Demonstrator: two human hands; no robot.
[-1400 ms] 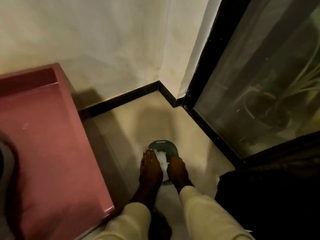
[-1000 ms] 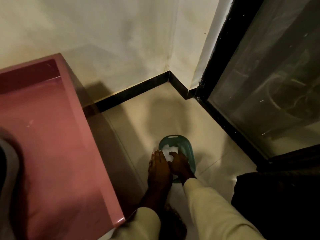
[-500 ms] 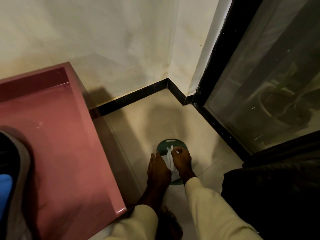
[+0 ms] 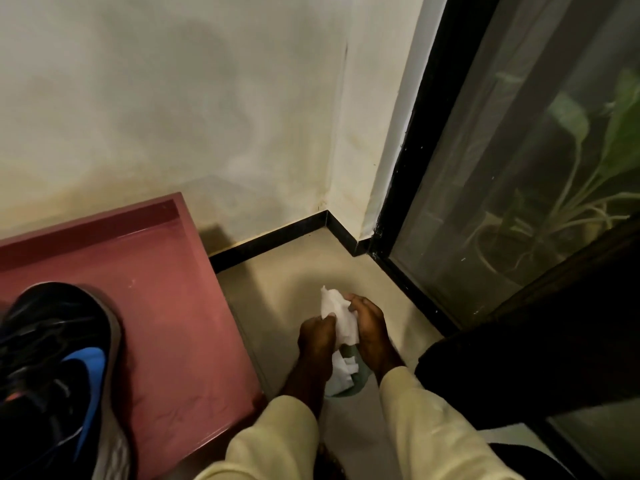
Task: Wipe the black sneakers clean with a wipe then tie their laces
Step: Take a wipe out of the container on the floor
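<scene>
Head view (1 view only).

Left hand: fingers are curled, and the white wipe is pinched at its left edge between thumb and fingertips.
Right hand: fingers are curled round the right edge of the same wipe, with the fingertips at its upper part.
The wipe is held crumpled between the 2 hands, off the floor. Its top corner stands up past the fingertips of both hands.

Under the fingers, toward the wrists, a pale green pack is seen on the floor with more white tissue bunched at its top. It is largely hidden by the hands. Whether the held wipe is joined to that tissue cannot be told.

1 black sneaker with a blue panel and pale sole is noted well to the left of the left fingers, resting on a pink bench. It is touched by neither hand. Its laces cannot be made out.

Both forearms are covered by cream sleeves.

Beyond the fingertips, black skirting and a cream wall are recorded. Right of the right fingers stands a black-framed glass door, and a plant is seen through the glass. A dark mass lies just beside the right forearm and could not be identified.
</scene>
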